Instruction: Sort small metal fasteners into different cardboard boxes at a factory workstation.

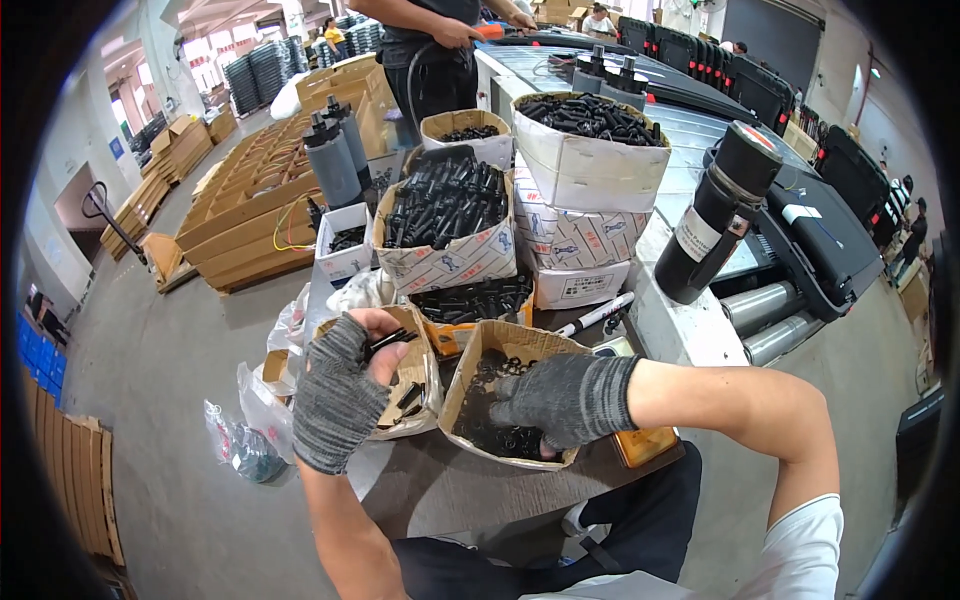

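Observation:
My left hand [345, 395], in a grey fingerless knit glove, is closed around a few slim black bolts [391, 341] pinched near the thumb. It hovers over a small open carton [432, 400] with some black pieces at its bottom. My right hand [560, 402], gloved alike, reaches into a cardboard box [457, 425] of small black rings [515, 366]. Its thumb and fingers are apart among the rings; part of the fingertips is hidden. Behind stand a carton heaped with black bolts [445, 205] and an orange-edged box of similar black parts [478, 300].
A white carton [590, 172] of black parts stands on stacked boxes. A black cylinder [718, 215] stands at right near a roller conveyor [765, 300]. A marker [595, 314] and an amber case [645, 447] lie nearby. Another person [430, 50] works beyond. Plastic bags [245, 425] hang at left.

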